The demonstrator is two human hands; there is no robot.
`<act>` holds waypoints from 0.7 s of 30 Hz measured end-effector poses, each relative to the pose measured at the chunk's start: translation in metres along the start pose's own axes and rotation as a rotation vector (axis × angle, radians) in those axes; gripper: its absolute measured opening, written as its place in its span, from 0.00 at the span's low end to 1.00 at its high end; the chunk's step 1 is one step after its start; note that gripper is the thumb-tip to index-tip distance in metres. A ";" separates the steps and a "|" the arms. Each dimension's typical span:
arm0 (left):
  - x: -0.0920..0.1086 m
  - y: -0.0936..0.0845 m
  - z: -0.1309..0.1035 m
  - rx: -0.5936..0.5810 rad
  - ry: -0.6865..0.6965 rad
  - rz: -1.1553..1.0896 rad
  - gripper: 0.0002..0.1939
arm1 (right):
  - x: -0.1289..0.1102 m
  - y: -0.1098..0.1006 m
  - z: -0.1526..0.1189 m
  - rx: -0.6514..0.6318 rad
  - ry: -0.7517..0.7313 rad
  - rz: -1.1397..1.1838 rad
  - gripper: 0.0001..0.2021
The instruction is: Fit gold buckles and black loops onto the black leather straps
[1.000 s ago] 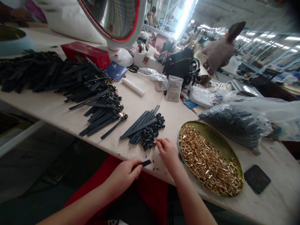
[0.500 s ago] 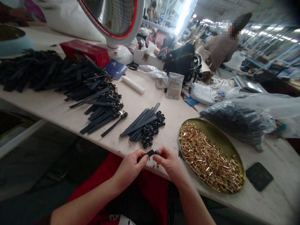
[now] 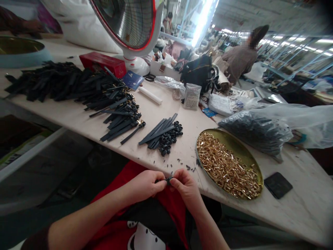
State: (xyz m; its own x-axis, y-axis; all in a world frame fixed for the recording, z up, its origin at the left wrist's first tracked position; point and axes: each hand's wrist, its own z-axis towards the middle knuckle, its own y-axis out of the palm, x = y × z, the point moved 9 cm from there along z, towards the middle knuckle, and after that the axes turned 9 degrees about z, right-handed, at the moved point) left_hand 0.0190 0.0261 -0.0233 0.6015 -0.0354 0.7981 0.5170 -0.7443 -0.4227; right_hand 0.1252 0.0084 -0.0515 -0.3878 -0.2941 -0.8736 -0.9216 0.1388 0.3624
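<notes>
Just off the table's front edge, my left hand [image 3: 148, 184] and my right hand [image 3: 185, 185] meet fingertip to fingertip. Both pinch a small dark strap [image 3: 169, 180]; its far part is hidden in my left fingers. The small loop seen earlier at its end is too covered to make out. Past my hands lies a bundle of flat dark straps [image 3: 156, 131] beside a heap of small dark loops [image 3: 170, 139]. To the right, a round tray [image 3: 240, 147] holds many small gold buckles [image 3: 223, 166].
A long pile of finished-looking dark straps [image 3: 62, 83] covers the table's left. Behind stand a red box [image 3: 102, 64], a round heater [image 3: 127, 26] and a white tube [image 3: 150, 95]. A clear plastic bag [image 3: 256, 128] and a black square pad [image 3: 278, 185] are at right.
Both hands have moved slightly down towards my lap with the strap, and the fingertips have drawn closer together. The camera view has shifted a little.
</notes>
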 end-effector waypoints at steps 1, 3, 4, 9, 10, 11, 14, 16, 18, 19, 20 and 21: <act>0.001 0.000 -0.002 0.010 0.009 0.015 0.12 | -0.001 0.001 -0.002 0.003 -0.008 -0.003 0.14; 0.003 -0.003 -0.006 0.063 0.041 0.010 0.10 | -0.002 0.003 -0.004 0.019 -0.025 -0.019 0.14; 0.004 -0.004 -0.009 0.092 0.059 -0.010 0.08 | -0.003 0.004 -0.005 0.026 -0.026 -0.031 0.14; 0.000 -0.004 -0.018 0.161 0.104 -0.115 0.15 | 0.007 0.010 -0.013 0.057 0.019 0.016 0.15; -0.002 -0.004 -0.018 0.169 0.103 -0.135 0.14 | 0.008 0.012 -0.015 0.053 0.025 0.029 0.15; -0.004 -0.004 -0.019 0.177 0.099 -0.158 0.13 | 0.009 0.015 -0.017 0.039 0.029 0.041 0.15; -0.010 -0.007 -0.019 0.212 0.067 -0.190 0.11 | 0.012 0.020 -0.020 -0.004 0.048 0.117 0.15; -0.015 -0.010 -0.019 0.240 0.030 -0.160 0.11 | 0.019 0.021 -0.020 -0.016 0.110 0.187 0.15; -0.019 -0.011 -0.018 0.245 0.002 -0.126 0.11 | 0.028 0.022 -0.019 -0.026 0.184 0.234 0.12; -0.021 -0.011 -0.018 0.241 -0.011 -0.113 0.10 | 0.034 0.024 -0.018 -0.045 0.223 0.248 0.12; -0.023 -0.011 -0.017 0.236 -0.029 -0.097 0.10 | 0.040 0.026 -0.018 -0.071 0.258 0.259 0.13; -0.026 -0.011 -0.016 0.233 -0.052 -0.069 0.09 | 0.046 0.029 -0.017 -0.105 0.290 0.267 0.14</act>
State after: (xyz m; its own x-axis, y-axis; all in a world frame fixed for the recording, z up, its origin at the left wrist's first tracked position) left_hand -0.0121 0.0248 -0.0331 0.5870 0.0489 0.8081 0.6812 -0.5693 -0.4603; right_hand 0.0805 -0.0173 -0.0755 -0.5876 -0.5177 -0.6219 -0.7789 0.1537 0.6080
